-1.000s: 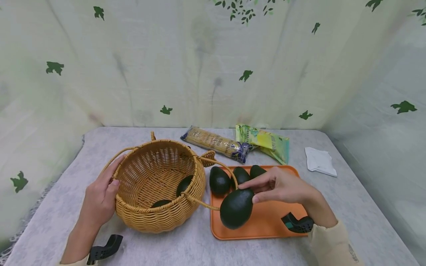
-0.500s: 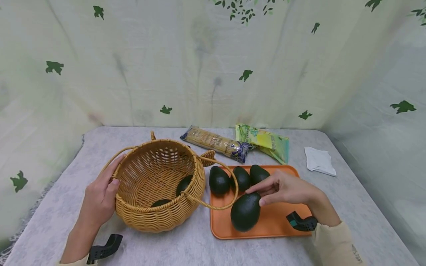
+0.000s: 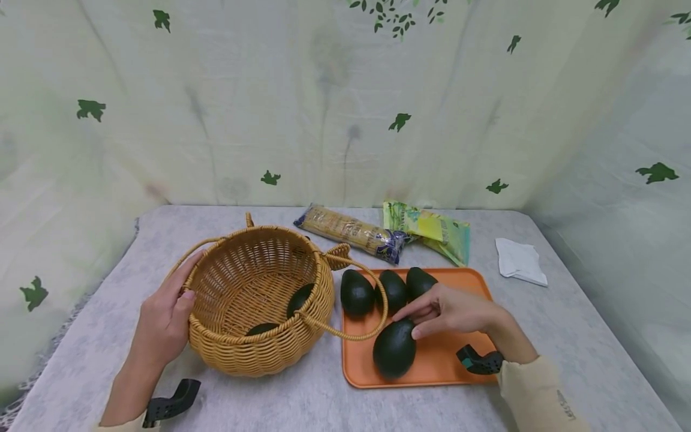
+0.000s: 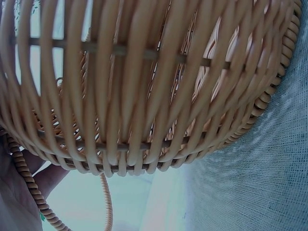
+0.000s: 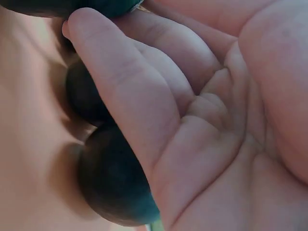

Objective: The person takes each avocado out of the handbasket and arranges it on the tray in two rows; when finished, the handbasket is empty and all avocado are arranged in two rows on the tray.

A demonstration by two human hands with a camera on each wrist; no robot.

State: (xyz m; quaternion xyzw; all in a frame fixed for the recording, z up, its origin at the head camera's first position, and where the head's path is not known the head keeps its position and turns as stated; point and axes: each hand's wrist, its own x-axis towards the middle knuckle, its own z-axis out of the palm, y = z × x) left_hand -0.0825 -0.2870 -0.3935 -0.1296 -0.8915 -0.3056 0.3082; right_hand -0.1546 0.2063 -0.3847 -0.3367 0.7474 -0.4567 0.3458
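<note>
My left hand (image 3: pixel 166 318) grips the left side of a round wicker basket (image 3: pixel 259 354), thumb at the rim. Two dark green avocados (image 3: pixel 299 300) lie inside, partly hidden by the basket's near right wall. Over the front of an orange tray (image 3: pixel 448 366), my right hand (image 3: pixel 453 309) pinches the top of another avocado (image 3: pixel 394 349) between thumb and fingers. Three more avocados (image 3: pixel 357 293) line the tray's back edge. Woven wall (image 4: pixel 144 96) fills most of the left wrist view. In the right wrist view, the palm (image 5: pixel 211 125) faces the camera, with dark avocados (image 5: pixel 115 178) beyond it.
The basket's looped handle (image 3: pixel 372 327) sticks out over the tray's left side. Behind the tray lie a long pack of noodles (image 3: pixel 351 232) and green-yellow packets (image 3: pixel 429 228). A white packet (image 3: pixel 520 261) is at the right. Printed curtains surround the table.
The right hand has carried the avocado from beside the basket handle slightly right and down over the tray. The left hand and basket stay put.
</note>
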